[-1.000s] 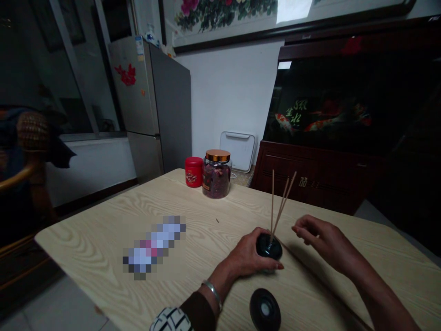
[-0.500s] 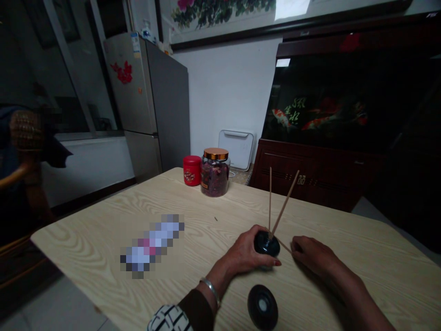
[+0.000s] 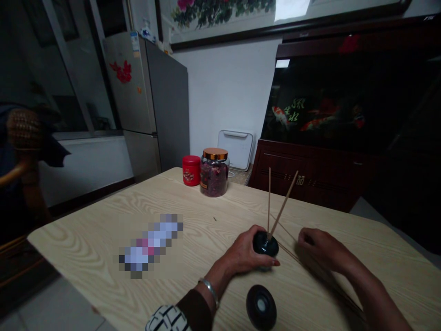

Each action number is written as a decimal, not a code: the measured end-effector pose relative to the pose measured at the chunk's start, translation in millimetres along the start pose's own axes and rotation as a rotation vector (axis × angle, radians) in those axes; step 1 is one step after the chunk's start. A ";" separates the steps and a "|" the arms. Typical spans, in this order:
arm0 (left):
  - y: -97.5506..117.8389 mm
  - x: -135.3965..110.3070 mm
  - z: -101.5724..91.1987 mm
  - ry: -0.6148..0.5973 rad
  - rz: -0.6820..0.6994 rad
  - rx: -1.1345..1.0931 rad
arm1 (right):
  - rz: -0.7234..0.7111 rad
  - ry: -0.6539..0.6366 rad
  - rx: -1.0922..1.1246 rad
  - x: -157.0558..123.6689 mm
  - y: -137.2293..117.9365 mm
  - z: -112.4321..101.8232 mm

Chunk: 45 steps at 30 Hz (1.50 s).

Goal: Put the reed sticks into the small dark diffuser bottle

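Note:
My left hand is wrapped around a small dark glass reed diffuser bottle standing on the table. Out of its neck rise thin wooden reed sticks, one nearly upright and the other slanting right. To the right of the bottle, my right hand is closed, its fingers pinching a thin reed stick that slants up and left behind the bottle. Beneath that hand, more thin sticks lie on the table, partly covered by the forearm. A round black lid rests in front of the bottle.
A blurred-out flat object lies on the wooden table at left. Toward the back edge stand a red canister and a copper-lidded jar. Beyond are a fridge and a fish tank.
My right hand has moved slightly right and up from the bottle, and the stick at its fingers now points up-left. More sticks show beneath it. My left hand keeps its hold.

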State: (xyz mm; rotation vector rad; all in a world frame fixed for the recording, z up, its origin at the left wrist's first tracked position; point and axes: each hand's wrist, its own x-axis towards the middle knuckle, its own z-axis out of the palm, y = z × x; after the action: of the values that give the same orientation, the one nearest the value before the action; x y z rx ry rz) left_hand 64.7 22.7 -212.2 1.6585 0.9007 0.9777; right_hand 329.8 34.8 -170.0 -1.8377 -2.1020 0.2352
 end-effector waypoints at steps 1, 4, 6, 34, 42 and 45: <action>-0.4 0.1 0.0 0.000 0.005 0.005 | -0.025 0.023 0.083 -0.3 0.2 -11.2; -1.0 -0.2 -0.2 0.000 0.017 0.009 | 0.016 0.240 0.438 -4.4 -8.5 -46.1; -1.1 -0.4 -0.5 0.002 0.021 0.010 | 0.120 0.495 0.789 -9.9 -23.2 -63.5; -0.6 -0.1 -0.5 0.008 0.018 0.027 | -0.131 0.173 0.756 -11.2 -98.4 -9.9; -2.1 0.3 0.1 0.003 0.017 0.021 | -0.080 -0.138 -0.038 -9.5 -48.2 -17.7; -3.1 0.4 0.1 0.007 0.030 0.020 | 0.011 -0.234 -0.276 -8.6 -35.3 -1.5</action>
State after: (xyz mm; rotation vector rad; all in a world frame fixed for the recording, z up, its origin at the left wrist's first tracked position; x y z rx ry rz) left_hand 64.6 23.7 -215.2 1.6903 0.8950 0.9981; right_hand 298.5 20.9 -157.9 -2.0653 -2.3844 0.1776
